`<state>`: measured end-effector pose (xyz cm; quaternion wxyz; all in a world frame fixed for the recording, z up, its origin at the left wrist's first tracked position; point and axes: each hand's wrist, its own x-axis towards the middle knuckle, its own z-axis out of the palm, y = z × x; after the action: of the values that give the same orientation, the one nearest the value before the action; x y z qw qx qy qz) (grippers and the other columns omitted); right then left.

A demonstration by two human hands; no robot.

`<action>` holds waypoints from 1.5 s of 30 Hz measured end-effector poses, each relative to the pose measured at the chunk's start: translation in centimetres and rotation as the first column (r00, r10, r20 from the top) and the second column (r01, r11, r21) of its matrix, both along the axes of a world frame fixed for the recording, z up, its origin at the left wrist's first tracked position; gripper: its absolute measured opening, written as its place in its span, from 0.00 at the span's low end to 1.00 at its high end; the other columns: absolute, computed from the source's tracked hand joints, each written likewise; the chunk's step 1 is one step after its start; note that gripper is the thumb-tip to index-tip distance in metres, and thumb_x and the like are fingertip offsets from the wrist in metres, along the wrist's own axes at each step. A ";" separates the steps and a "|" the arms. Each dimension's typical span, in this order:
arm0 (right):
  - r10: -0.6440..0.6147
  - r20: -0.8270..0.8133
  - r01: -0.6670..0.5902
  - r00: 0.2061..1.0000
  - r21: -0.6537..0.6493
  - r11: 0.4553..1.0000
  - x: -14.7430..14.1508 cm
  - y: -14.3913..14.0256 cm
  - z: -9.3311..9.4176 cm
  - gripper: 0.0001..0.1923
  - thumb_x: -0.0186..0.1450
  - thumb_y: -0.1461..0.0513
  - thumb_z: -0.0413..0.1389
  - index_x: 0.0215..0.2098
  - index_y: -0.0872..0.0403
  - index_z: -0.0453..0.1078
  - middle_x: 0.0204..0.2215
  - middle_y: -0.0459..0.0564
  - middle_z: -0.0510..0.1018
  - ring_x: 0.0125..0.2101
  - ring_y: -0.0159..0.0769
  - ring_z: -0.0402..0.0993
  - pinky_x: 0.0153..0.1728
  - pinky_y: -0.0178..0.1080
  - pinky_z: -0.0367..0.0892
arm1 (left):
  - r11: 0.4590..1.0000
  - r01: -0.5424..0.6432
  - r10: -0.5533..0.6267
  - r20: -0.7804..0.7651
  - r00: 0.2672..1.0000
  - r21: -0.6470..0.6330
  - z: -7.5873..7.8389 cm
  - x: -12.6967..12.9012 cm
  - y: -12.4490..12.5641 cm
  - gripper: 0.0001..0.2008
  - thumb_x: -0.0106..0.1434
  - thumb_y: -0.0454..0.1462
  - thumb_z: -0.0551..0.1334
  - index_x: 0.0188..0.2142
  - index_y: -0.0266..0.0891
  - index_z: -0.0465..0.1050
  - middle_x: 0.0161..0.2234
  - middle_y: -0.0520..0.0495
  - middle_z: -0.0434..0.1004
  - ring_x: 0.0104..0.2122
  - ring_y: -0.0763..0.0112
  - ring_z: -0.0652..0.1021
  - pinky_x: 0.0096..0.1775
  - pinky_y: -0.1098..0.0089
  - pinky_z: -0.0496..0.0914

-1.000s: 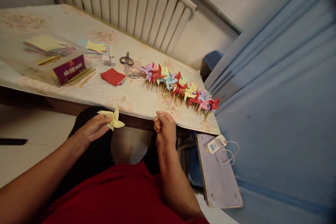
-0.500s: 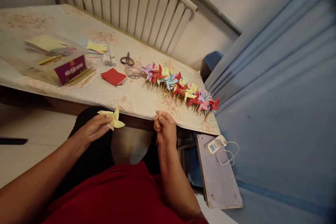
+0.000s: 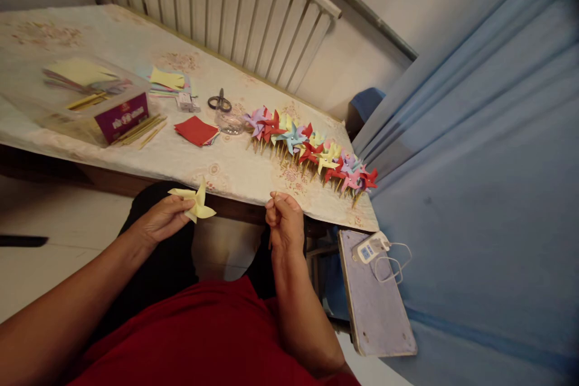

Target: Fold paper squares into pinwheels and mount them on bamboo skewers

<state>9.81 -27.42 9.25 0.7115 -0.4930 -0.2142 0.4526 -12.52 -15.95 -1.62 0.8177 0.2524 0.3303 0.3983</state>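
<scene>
Head view: the left hand has its thumb and fingers pinched together on a yellow paper pinwheel, holding it by the folded middle near the table's front edge. Its pointed, curling blades look smooth and matte, fanning out beyond the fingertips. The right hand, well apart from it, is curled closed around a thin stick; most of the stick is hidden by the fingers, so its full length is hard to judge.

On the soft, floral-printed tablecloth, a dense band of paper pinwheels in red, yellow, blue, lilac and pink runs toward the right-hand end, on slender, straw-coloured sticks. Left of these sit a round clear dish, black-handled scissors and a flat stack of red-topped paper squares. Farther left, slim wooden sticks lie beside a see-through plastic box with a purple label. Behind the table stands a ribbed radiator; at right, a blue curtain hangs in long folds beside a worn, rectangular board bearing a white device.
</scene>
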 end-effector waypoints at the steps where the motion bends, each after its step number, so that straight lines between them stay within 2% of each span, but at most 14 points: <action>1: -0.004 -0.001 0.004 1.000 -0.002 1.000 0.0 0.0 0.0 0.09 0.53 0.59 0.62 0.31 0.55 0.73 0.18 0.41 0.74 0.14 0.21 0.49 0.17 0.31 0.42 | 1.000 -0.002 0.002 0.000 1.000 -0.001 0.1 0.0 0.0 0.13 0.41 0.26 0.76 0.28 0.31 0.80 0.29 0.42 0.84 0.26 0.68 0.81 0.33 0.73 0.78; 8: 0.008 0.012 -0.008 1.000 0.004 1.000 -0.3 -0.1 0.1 0.09 0.53 0.61 0.62 0.32 0.56 0.73 0.20 0.43 0.76 0.15 0.22 0.52 0.17 0.31 0.44 | 1.000 0.002 -0.002 0.018 1.000 0.000 -0.4 -0.2 0.1 0.12 0.44 0.25 0.75 0.30 0.31 0.80 0.29 0.42 0.84 0.29 0.65 0.82 0.36 0.71 0.79; 12: -0.006 0.011 0.006 1.000 0.003 1.000 -0.2 -0.1 0.0 0.09 0.53 0.59 0.63 0.30 0.56 0.73 0.18 0.41 0.74 0.14 0.21 0.51 0.17 0.30 0.43 | 1.000 0.005 -0.005 -0.005 1.000 0.007 -1.2 -0.3 0.3 0.13 0.43 0.26 0.76 0.31 0.30 0.81 0.31 0.40 0.85 0.29 0.66 0.82 0.36 0.72 0.78; 15: 0.010 0.008 -0.010 1.000 0.032 0.999 -0.2 -0.1 -0.1 0.10 0.52 0.61 0.63 0.32 0.56 0.74 0.20 0.43 0.76 0.15 0.21 0.53 0.17 0.30 0.44 | 1.000 0.009 -0.009 -0.002 1.000 0.015 -1.6 -0.3 0.5 0.14 0.43 0.26 0.76 0.31 0.31 0.81 0.31 0.42 0.84 0.29 0.67 0.82 0.36 0.72 0.78; 19: 0.010 0.003 -0.010 1.000 0.026 1.000 -0.1 -0.2 -0.2 0.10 0.53 0.60 0.63 0.32 0.56 0.73 0.20 0.43 0.76 0.15 0.22 0.54 0.17 0.30 0.44 | 1.000 0.004 -0.005 0.011 1.000 0.015 -1.3 -0.3 0.4 0.15 0.42 0.27 0.77 0.32 0.30 0.81 0.31 0.41 0.84 0.30 0.65 0.82 0.37 0.71 0.79; 22: 0.010 0.000 -0.010 1.000 0.006 1.000 -0.1 -0.2 -0.3 0.09 0.54 0.59 0.63 0.31 0.55 0.73 0.18 0.42 0.75 0.14 0.22 0.53 0.17 0.31 0.44 | 1.000 0.002 -0.002 0.007 1.000 0.006 -0.8 -0.2 0.2 0.13 0.42 0.26 0.76 0.30 0.31 0.81 0.29 0.42 0.84 0.29 0.65 0.82 0.36 0.71 0.79; 26: 0.041 -0.019 -0.040 0.999 0.032 0.999 0.0 -0.2 -0.2 0.12 0.51 0.60 0.63 0.33 0.56 0.74 0.21 0.43 0.77 0.15 0.22 0.53 0.17 0.31 0.44 | 1.000 0.010 -0.010 0.002 1.000 -0.006 -0.2 -0.1 0.0 0.10 0.45 0.25 0.74 0.29 0.32 0.81 0.27 0.42 0.83 0.27 0.66 0.82 0.35 0.72 0.78; 34: 0.043 -0.030 -0.043 0.999 0.009 0.999 -0.1 -0.2 0.0 0.11 0.53 0.60 0.63 0.34 0.55 0.72 0.22 0.43 0.78 0.14 0.20 0.49 0.17 0.31 0.41 | 1.000 0.005 -0.005 -0.007 1.000 -0.024 0.3 0.0 -0.1 0.11 0.45 0.24 0.74 0.29 0.32 0.81 0.26 0.43 0.83 0.27 0.65 0.82 0.35 0.71 0.78; 39: 0.048 -0.034 -0.048 0.998 0.014 0.999 -0.2 -0.3 0.1 0.12 0.51 0.61 0.62 0.34 0.55 0.73 0.22 0.44 0.79 0.13 0.21 0.51 0.16 0.31 0.41 | 1.000 0.004 -0.004 -0.008 1.000 -0.004 0.1 0.0 -0.1 0.10 0.43 0.25 0.75 0.28 0.32 0.81 0.26 0.42 0.83 0.27 0.66 0.81 0.34 0.72 0.78; 45: 0.043 -0.001 -0.043 0.999 -0.004 0.999 -0.2 -0.3 0.1 0.11 0.53 0.60 0.63 0.34 0.55 0.73 0.21 0.42 0.78 0.13 0.20 0.49 0.15 0.30 0.42 | 1.000 0.002 -0.002 -0.001 1.000 0.002 -1.0 -0.2 0.3 0.13 0.43 0.26 0.76 0.31 0.32 0.81 0.30 0.42 0.84 0.29 0.65 0.82 0.36 0.71 0.78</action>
<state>9.57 -27.75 9.32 0.7005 -0.4896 -0.2236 0.4685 -12.72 -15.66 -2.61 0.8174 0.2538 0.3303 0.3978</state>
